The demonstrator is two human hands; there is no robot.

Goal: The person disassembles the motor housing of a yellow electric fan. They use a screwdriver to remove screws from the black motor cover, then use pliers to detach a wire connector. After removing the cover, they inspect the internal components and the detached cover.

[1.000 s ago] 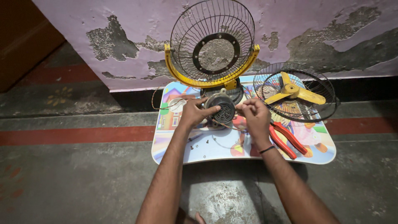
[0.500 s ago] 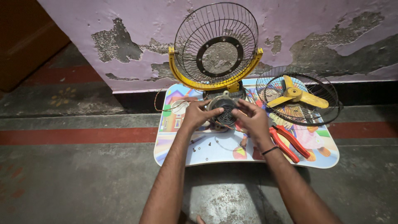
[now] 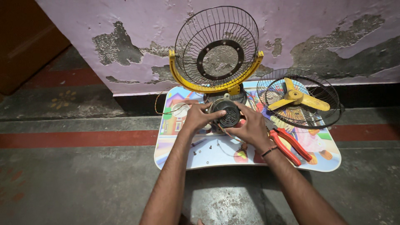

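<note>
Two hands clamp round black vented fan motor (image 3: 227, 113) just before yellow-framed wire guard (image 3: 215, 48); left hand (image 3: 199, 118), right hand (image 3: 252, 127), fingers curled shut on it; thin copper wire (image 3: 227, 134) may snag, loose screws (image 3: 204, 151) roll off cartoon-printed desk (image 3: 216, 158).

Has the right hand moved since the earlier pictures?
Yes. The right hand has shifted left, away from the pliers, onto the motor.

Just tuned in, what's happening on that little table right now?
A person holds a small fan motor with both hands, left hand and right hand, over a colourful table. Behind it stands a rear grille in a yellow frame. To the right lie a front grille holding a yellow blade, and red pliers. Loose screws lie near the left wrist.
</note>
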